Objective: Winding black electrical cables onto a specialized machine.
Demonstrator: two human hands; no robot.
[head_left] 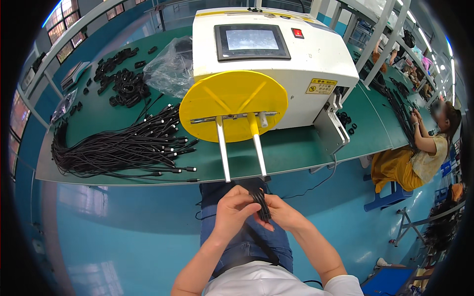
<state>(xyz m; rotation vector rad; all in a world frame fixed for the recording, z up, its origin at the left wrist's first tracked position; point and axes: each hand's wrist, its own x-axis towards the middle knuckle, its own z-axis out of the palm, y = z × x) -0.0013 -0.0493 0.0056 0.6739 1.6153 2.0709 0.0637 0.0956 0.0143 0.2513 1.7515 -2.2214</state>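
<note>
Head view: both hands meet over the lap, near the table's front edge. The left hand (234, 209) and right hand (281, 213) together grasp a coiled black cable (260, 202), fingers pinched around it. Just beyond stand two metal rods (223, 150) on a yellow disc (233, 104) of a white machine (276, 54). Loose cables (123, 145) lie far left on the green table (296, 148).
</note>
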